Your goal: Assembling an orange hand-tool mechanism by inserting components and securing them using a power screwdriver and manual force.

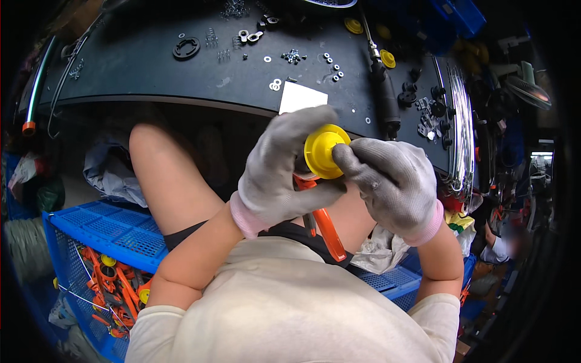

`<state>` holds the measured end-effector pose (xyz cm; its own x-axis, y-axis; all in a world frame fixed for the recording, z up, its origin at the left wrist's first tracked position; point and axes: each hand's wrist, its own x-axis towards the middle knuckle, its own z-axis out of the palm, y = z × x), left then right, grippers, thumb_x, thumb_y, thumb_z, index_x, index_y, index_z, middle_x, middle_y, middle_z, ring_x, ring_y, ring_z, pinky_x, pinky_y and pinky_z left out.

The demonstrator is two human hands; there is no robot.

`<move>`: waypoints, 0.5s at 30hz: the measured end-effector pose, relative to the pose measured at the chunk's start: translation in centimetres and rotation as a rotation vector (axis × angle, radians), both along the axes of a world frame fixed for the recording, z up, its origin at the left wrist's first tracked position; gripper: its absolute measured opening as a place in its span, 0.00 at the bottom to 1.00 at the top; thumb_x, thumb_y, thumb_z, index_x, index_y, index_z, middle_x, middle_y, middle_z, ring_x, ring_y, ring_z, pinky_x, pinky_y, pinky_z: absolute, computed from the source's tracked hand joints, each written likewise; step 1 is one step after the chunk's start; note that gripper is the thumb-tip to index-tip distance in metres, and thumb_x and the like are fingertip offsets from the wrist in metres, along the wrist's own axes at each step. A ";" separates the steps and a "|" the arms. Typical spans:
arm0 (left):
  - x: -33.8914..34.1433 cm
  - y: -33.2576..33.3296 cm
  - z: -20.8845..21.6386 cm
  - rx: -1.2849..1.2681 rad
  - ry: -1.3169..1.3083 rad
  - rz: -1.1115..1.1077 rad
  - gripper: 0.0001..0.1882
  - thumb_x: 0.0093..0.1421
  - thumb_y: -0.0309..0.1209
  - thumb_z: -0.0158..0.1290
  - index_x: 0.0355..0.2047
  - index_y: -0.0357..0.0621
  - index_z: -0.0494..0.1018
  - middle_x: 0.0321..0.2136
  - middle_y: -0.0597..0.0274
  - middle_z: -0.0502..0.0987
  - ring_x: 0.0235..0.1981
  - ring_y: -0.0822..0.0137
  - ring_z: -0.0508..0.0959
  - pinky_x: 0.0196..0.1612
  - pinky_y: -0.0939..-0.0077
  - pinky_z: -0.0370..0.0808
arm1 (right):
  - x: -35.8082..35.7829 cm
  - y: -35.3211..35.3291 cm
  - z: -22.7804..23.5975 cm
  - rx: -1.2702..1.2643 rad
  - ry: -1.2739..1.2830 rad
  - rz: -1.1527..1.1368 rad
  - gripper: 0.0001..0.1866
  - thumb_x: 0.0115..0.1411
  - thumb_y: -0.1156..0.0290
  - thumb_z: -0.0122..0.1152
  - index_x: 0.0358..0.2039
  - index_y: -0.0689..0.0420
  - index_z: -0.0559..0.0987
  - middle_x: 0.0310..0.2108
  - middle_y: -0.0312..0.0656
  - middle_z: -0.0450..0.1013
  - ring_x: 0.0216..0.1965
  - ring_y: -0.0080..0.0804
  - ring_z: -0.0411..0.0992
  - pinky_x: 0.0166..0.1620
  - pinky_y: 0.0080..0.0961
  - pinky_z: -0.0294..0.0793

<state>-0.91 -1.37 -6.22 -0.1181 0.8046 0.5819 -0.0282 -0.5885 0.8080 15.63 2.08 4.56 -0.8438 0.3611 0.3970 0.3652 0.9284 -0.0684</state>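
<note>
Both my hands wear grey gloves with pink cuffs and meet in front of the bench edge. A round yellow plastic cap (322, 151) with a raised centre sits between them. My left hand (272, 169) is closed around the cap's left side and the head of an orange-handled tool (328, 235). The tool's handles hang down over my lap, and its head is mostly hidden by the cap and glove. With bent fingers, my right hand (393, 184) pinches the cap at its right side and centre.
On the dark workbench (145, 72) lie springs (211, 38), a black ring (186, 48), several washers and nuts, white paper (302, 97) and a black power screwdriver (384, 91). Metal rods (461, 133) lie at the right. Blue crates (109, 233) flank me, the left holding orange tools (115, 284).
</note>
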 end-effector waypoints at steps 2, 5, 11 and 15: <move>-0.2 0.0 -0.4 0.021 -0.026 0.059 0.46 0.38 0.28 0.68 0.60 0.44 0.61 0.46 0.56 0.75 0.47 0.56 0.75 0.50 0.66 0.72 | -0.2 -0.6 0.2 -0.147 0.033 -0.071 0.12 0.49 0.77 0.65 0.37 0.60 0.81 0.34 0.43 0.74 0.28 0.35 0.75 0.29 0.27 0.75; -0.7 -0.1 -0.7 -0.271 0.246 -0.028 0.53 0.36 0.38 0.70 0.63 0.45 0.55 0.52 0.51 0.70 0.50 0.54 0.72 0.58 0.60 0.65 | -0.7 -1.3 -0.3 -0.250 0.140 -0.195 0.11 0.51 0.78 0.64 0.37 0.59 0.81 0.33 0.43 0.75 0.28 0.36 0.76 0.29 0.27 0.76; -1.3 -0.5 1.6 -0.237 0.138 -0.030 0.42 0.39 0.35 0.69 0.57 0.46 0.65 0.46 0.57 0.75 0.51 0.54 0.71 0.60 0.62 0.63 | -1.4 -1.9 -0.6 0.015 0.124 -0.182 0.16 0.48 0.80 0.65 0.40 0.63 0.80 0.32 0.42 0.74 0.26 0.35 0.74 0.28 0.26 0.74; -1.8 0.6 1.6 -0.153 0.319 -0.023 0.34 0.40 0.37 0.68 0.49 0.44 0.72 0.41 0.57 0.76 0.49 0.54 0.72 0.56 0.61 0.65 | -0.7 -1.3 -0.2 -0.011 -0.080 -0.169 0.16 0.48 0.77 0.64 0.40 0.61 0.80 0.34 0.40 0.74 0.25 0.33 0.72 0.27 0.30 0.71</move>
<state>-2.74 -0.76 -4.62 0.0693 0.8857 0.4591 0.2283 -0.4621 0.8569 14.91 0.79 4.32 -0.7992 0.5047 0.3265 0.5209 0.8525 -0.0427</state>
